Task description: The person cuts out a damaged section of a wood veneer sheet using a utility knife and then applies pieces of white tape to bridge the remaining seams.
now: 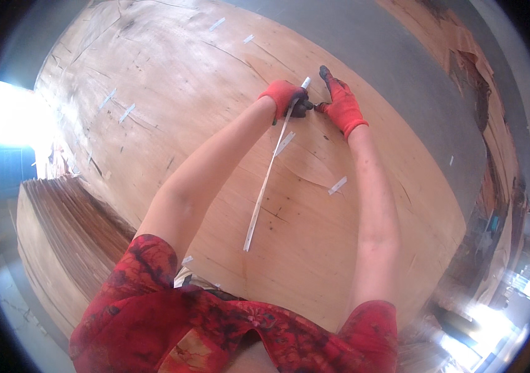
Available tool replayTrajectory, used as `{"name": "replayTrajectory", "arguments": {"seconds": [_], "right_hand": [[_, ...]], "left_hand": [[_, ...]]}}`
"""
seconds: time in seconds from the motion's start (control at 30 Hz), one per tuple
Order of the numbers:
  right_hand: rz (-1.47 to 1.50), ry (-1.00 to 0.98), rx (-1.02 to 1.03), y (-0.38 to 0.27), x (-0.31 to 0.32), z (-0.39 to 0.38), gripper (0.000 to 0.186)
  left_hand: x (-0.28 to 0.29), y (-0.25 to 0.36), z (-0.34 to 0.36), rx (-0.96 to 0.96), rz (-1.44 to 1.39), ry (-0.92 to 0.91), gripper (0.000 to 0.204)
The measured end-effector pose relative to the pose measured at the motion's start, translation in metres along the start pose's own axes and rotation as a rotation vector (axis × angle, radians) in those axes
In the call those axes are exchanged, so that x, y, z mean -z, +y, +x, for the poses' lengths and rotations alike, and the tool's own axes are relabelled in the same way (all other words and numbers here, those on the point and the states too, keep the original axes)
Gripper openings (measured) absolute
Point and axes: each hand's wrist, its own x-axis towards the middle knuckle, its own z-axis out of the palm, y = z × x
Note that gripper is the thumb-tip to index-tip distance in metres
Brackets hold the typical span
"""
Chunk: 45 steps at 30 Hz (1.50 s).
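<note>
My left hand (288, 99), in a red glove with dark fingers, is closed around a long, narrow whitish strip that looks like tape (265, 186). One white end pokes out beyond the fist; the rest trails toward me across a large wood veneer sheet (227, 168). Just to the right, my right hand (343, 105), gloved the same way, is spread against the sheet. One dark fingertip points away from me, and the thumb reaches toward my left hand. What lies right between the two hands is too small to make out.
Short whitish tape pieces (338, 185) stick to the veneer in several places, some along cracks. A stack of veneer sheets (69, 236) stands at the left. Grey floor (402, 68) runs beyond the far right edge, with more brown sheets (495, 124) past it.
</note>
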Motion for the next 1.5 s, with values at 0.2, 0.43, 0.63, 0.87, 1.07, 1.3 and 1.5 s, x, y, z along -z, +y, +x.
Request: {"name": "replayTrajectory", "arguments": {"seconds": [0.2,0.43,0.63,0.87,1.07,1.3,1.5], "right_hand": [[-0.438,-0.14,0.29,-0.007,-0.017,0.011,0.066],[-0.564,-0.201,0.233,-0.013,-0.016,0.004,0.054],[-0.598,-0.24,0.221,-0.026,-0.007,0.001,0.058],[0.033,0.134,0.251,-0.061,-0.03,0.044,0.072],[0.213,0.058,0.198,-0.1,-0.072,0.07,0.088],[-0.096,-0.178,0.149,-0.12,-0.059,0.077,0.088],[-0.45,-0.316,0.358,-0.122,-0.067,0.091,0.074]], "left_hand": [[0.039,-0.033,0.05,-0.369,0.338,-0.105,0.021],[0.024,0.012,-0.061,-0.023,0.043,-0.051,0.023],[0.108,0.019,-0.075,-0.144,0.408,0.159,0.019],[0.16,0.032,-0.081,-0.156,0.1,0.174,0.022],[0.151,0.04,-0.06,-0.131,0.045,0.102,0.02],[0.136,0.065,-0.046,-0.156,0.444,0.214,0.037],[0.172,0.025,-0.033,-0.202,0.138,0.032,0.033]]}}
